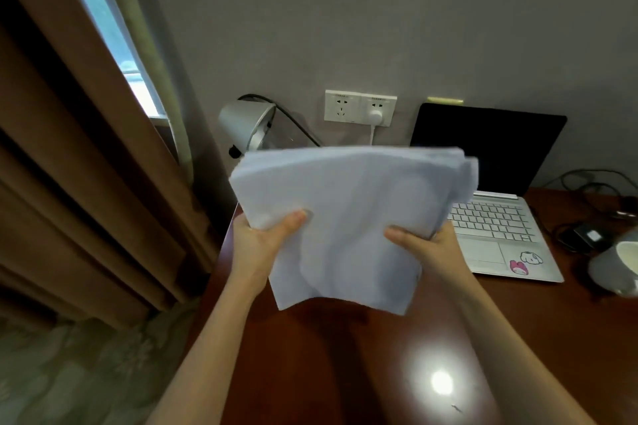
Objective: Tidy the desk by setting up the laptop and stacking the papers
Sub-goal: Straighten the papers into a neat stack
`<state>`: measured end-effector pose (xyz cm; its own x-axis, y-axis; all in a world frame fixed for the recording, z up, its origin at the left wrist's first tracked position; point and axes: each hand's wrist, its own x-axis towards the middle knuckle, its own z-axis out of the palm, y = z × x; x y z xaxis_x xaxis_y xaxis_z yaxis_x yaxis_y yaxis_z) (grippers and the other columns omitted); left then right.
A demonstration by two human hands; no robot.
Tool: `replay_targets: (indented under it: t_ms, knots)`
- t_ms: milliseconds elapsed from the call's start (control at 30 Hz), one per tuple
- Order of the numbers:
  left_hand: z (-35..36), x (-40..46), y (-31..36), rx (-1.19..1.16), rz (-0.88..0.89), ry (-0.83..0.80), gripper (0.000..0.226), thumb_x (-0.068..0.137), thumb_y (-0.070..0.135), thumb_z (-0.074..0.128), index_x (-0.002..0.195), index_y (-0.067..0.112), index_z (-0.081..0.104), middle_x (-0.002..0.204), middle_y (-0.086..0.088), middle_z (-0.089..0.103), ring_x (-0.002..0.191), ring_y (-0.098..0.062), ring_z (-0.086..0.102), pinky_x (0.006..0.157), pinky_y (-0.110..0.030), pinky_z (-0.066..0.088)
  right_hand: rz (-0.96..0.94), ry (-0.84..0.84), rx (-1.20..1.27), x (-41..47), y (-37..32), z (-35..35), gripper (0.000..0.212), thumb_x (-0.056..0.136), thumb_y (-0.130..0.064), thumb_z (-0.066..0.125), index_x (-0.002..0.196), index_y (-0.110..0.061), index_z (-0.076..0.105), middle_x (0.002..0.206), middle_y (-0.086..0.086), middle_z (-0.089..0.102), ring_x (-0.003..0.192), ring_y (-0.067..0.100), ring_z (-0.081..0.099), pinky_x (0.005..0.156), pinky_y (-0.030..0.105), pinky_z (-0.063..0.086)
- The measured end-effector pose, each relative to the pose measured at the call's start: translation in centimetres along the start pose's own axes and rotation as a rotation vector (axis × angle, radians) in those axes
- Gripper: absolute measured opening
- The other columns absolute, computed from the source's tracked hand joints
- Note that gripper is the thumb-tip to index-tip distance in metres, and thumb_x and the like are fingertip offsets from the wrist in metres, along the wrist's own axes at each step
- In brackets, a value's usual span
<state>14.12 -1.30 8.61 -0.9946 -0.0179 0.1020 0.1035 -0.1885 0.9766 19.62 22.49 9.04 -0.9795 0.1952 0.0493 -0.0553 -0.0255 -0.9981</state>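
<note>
- Grey metal desk lamp (247,124): base hidden behind sheaf.
- Left hand (257,241) grips loose white paper sheaf (348,217), thumb on top, lifted off dark red-brown wooden desk (345,355).
- Right hand (428,252) grips opposite edge; fingers hidden underneath.
- Open silver laptop (500,217): screen black, left part covered; key legends unreadable, cartoon stickers on palm rest.
- White mug (618,269) cut off at right.

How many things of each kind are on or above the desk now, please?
Paper stacks: 1, the papers, held above the desk by the left hand and right hand
Laptops: 1, the open laptop
Lamps: 1, the desk lamp
Mugs: 1, the white mug
Total: 4
</note>
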Motion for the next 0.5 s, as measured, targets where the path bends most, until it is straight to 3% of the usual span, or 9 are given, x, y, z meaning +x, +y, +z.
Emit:
replay_targets:
  t_ms: [67,200,267,367,500]
  knots:
    - [-0.2,-0.7,-1.1,0.115,-0.011,0.021,0.038,0.049,0.045,0.078,0.085,0.042,0.066,0.083,0.028,0.071,0.082,0.01,0.067,0.058,-0.009,0.052,0.039,0.01,-0.004,-0.8,0.6,-0.2,0.038,0.053,-0.029,0.084,0.089,-0.038,0.075,0.085,-0.015,0.077,0.078,0.003,0.073,0.06,0.015,0.055]
    - [0.7,-1.7,-2.5,0.174,-0.038,0.043,0.036,0.06,0.02,0.085,0.072,0.044,0.061,0.069,0.048,0.059,0.067,0.027,0.057,0.045,0.002,0.041,0.184,0.051,0.045,-1.8,2.4,0.0,0.055,0.037,-0.037,0.092,0.089,-0.03,0.077,0.086,-0.01,0.077,0.079,0.005,0.073,0.057,0.014,0.054]
    - [1.4,-1.3,-1.5,0.178,-0.041,0.068,0.033,0.05,0.038,0.082,0.073,0.051,0.062,0.068,0.052,0.055,0.066,0.031,0.053,0.042,0.003,0.039,0.208,0.095,0.053,-1.6,2.0,0.2,0.063,0.036,-0.036,0.095,0.094,-0.022,0.076,0.085,-0.011,0.077,0.077,0.005,0.073,0.055,0.015,0.054]
    - [1.5,-0.5,0.1,0.207,0.014,0.092,0.048,0.044,0.056,0.075,0.079,0.076,0.049,0.076,0.054,0.054,0.073,0.031,0.053,0.044,0.001,0.04,0.129,0.1,0.074,-1.2,0.8,0.0,0.053,0.042,-0.038,0.091,0.092,-0.038,0.074,0.088,-0.014,0.076,0.078,0.005,0.073,0.056,0.016,0.054]
    - [0.7,-1.1,-1.5,0.195,0.013,0.075,0.047,0.046,0.057,0.08,0.088,0.054,0.059,0.083,0.043,0.063,0.081,0.02,0.061,0.05,-0.002,0.045,0.144,0.053,0.066,-1.9,1.9,-0.1,0.046,0.042,-0.034,0.09,0.085,-0.037,0.077,0.085,-0.008,0.078,0.078,0.009,0.074,0.058,0.018,0.055]
